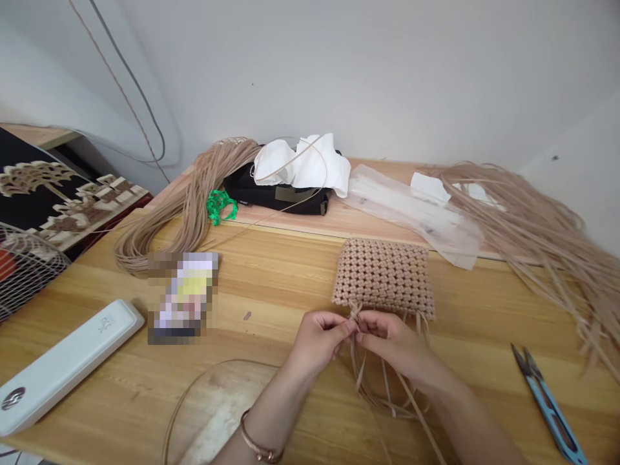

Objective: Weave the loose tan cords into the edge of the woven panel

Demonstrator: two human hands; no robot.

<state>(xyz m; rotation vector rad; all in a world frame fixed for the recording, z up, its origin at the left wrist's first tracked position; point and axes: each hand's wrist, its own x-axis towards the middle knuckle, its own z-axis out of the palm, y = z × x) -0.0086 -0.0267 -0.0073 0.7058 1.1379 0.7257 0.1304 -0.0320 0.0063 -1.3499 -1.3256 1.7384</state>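
Nearest, loose strips (382, 387) are being pinched between the fingertips of the left hand (320, 339) and the right hand (392, 342), both closed on them at the near edge of the woven mat (382, 278). Scissors (547, 403) are being left well apart on the table (271, 284). Farther back, a black bag (276, 194) is being kept beside bundled cord (184, 206).

One woven mat (382, 278), two strand bundles (184, 200) (542, 232), one scissors (547, 403), two hands (320, 336) (392, 339)

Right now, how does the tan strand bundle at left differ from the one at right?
The left tan strand bundle is looped into a neat coil tied with green ribbon; the right tan strand bundle fans out loose and untied. The left one lies beside a black pouch, the right beside clear plastic bags. Both share the same flat tan material.
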